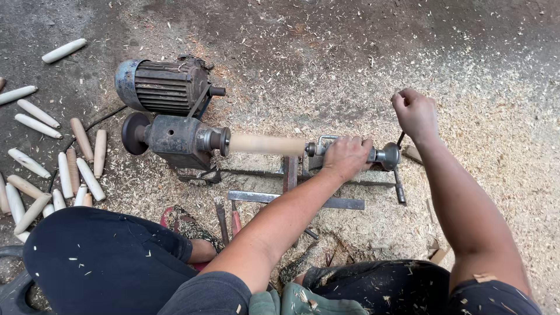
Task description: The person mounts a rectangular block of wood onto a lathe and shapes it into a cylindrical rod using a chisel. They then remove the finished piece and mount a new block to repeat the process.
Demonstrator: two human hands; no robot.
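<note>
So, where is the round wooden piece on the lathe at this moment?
In the head view, the wooden piece lies level at the centre of the lathe, between the metal chuck on its left and the person's left hand on its right.

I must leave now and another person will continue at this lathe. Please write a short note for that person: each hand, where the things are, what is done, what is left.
Left hand: gripping the tailstock.
Right hand: closed on the crank handle behind it.
Blank: mounted between headstock and tailstock, smooth and round, blurred.
Motor: behind the headstock.
Chisels: on the floor under the lathe.
Done: many turned pieces lie at left.
Left: shaping this blank, it seems.
</note>
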